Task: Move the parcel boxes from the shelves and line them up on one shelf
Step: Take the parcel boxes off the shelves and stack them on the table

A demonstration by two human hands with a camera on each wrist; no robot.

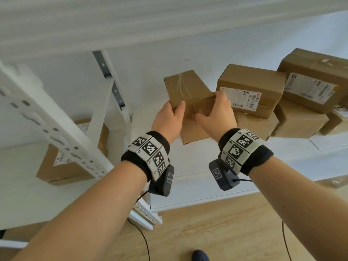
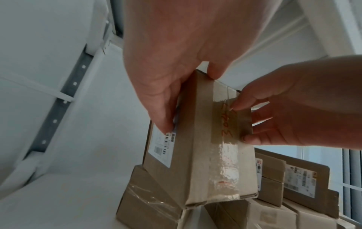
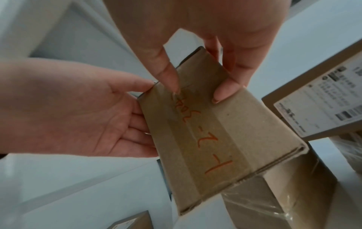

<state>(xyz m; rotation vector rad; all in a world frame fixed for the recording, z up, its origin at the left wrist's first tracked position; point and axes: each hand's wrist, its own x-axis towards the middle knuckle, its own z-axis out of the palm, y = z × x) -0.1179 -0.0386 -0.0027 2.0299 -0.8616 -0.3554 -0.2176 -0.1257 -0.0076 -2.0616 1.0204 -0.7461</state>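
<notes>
A small brown parcel box (image 1: 186, 87) with tape and orange handwriting (image 3: 211, 131) is held between both hands over the white shelf (image 1: 197, 159). My left hand (image 1: 173, 112) grips its left side, thumb on the near face and fingers behind. My right hand (image 1: 216, 106) grips its right edge, with thumb and fingertips (image 3: 221, 94) on the taped face. The box tilts just over another brown box (image 1: 194, 130) lying on the shelf; I cannot tell whether they touch. In the left wrist view the held box (image 2: 205, 147) shows a white label on its side.
Several labelled parcel boxes (image 1: 250, 87) are stacked in two layers on the same shelf to the right (image 1: 310, 80). One more box (image 1: 75, 159) sits on the neighbouring shelf section behind a white perforated upright (image 1: 56, 129). Wooden floor lies below.
</notes>
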